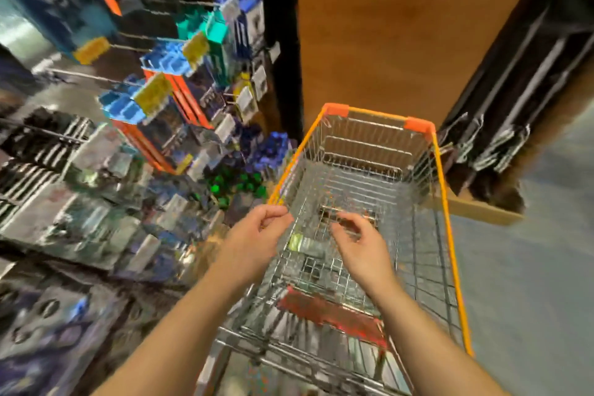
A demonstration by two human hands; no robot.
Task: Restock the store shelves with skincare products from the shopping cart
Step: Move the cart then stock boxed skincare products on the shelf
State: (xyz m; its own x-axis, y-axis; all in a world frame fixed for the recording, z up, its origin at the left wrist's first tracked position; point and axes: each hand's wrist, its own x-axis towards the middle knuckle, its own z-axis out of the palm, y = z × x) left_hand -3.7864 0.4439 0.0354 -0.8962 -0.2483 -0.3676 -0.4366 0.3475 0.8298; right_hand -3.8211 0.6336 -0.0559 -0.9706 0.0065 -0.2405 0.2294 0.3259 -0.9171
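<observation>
the whole view is smeared with motion blur, so fine detail is hard to read. a wire shopping cart [369, 170] of thin silver metal mesh stands in the middle, its top rim edged with an orange rail and capped at the far corners by orange plastic bumpers, and a flat red panel lies across the folding seat at its near end. low in the basket, between the two hands, lies a small pale item with a yellow-green end [303, 244], perhaps a skincare tube, though the blur leaves its shape uncertain; a dark, boxy shape sits on the mesh floor just beyond it. the left hand [257, 228] hovers at the cart's left rim, fingers loosely curled toward the thumb, and nothing can be made out in it. the right hand [360, 241] hangs over the basket with fingers bent and spread, also holding nothing visible. both forearms are bare. to the left rise the store shelves [106, 177], packed with boxed and carded goods in grey, blue, teal and orange, with yellow tags on slim metal pegs. ahead is a smooth brown panel, to the right a dark rack above a pale floor.
</observation>
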